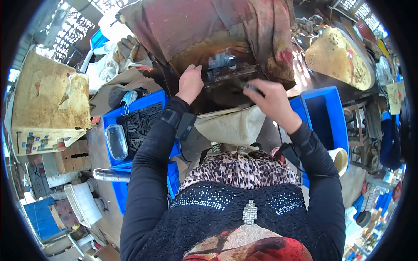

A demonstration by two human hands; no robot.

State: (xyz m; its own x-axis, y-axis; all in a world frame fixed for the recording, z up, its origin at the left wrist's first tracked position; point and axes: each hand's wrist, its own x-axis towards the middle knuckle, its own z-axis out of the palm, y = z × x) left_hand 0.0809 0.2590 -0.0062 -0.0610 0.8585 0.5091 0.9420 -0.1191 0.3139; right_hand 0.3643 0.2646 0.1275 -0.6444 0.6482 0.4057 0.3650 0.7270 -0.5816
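In front of me stands a machine draped with a stained reddish-brown cloth [187, 26]. Beneath the cloth is a dark, grimy work area with a shiny metal block [222, 60]. My left hand [190, 83] is at the left side of this area, its fingers curled together; whatever they hold is hidden. At the right side, my right hand [273, 101] is closed on a small dark piece [253, 89], its kind too unclear to name. A pale cloth sheet [233, 126] hangs below the work area, between my forearms.
To the left, a blue bin [163, 96] holds many dark, thin pieces, with a clear plastic container [116, 141] at its edge. Another blue bin [333, 93] stands to the right, beside a pale cylinder [338, 160]. A stained control box [50, 98] is far left; used gloves [128, 48] lie behind.
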